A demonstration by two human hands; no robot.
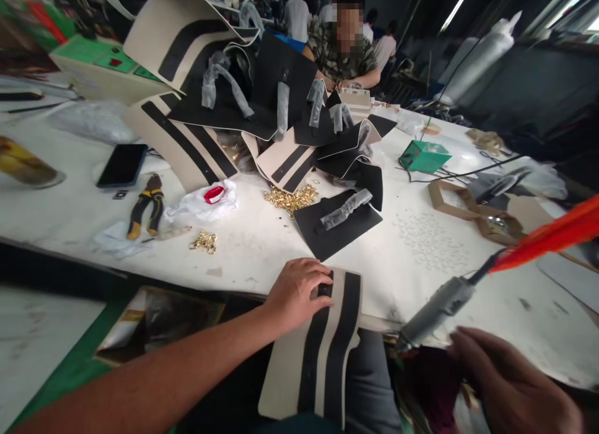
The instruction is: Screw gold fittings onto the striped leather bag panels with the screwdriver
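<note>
In the head view my left hand [302, 293] grips the upper left part of a beige panel with two black stripes [322, 353], which leans over my lap against the table edge. My right hand [510, 378] is at the lower right, blurred, with its fingers bent together; whatever it holds, if anything, cannot be made out. Just above and left of it is a grey metal tool [435, 309] with an orange-red cord. Beyond the panel a black piece with a plastic-wrapped handle [346, 215] lies on the white table [262, 253].
A pile of black and beige pieces [281, 78] fills the table's middle. Gold rings [292, 198], pliers [147, 206], a phone [122, 165], a green box [423, 156] and cardboard trays [452, 200] lie around. A person [344, 53] sits across the table.
</note>
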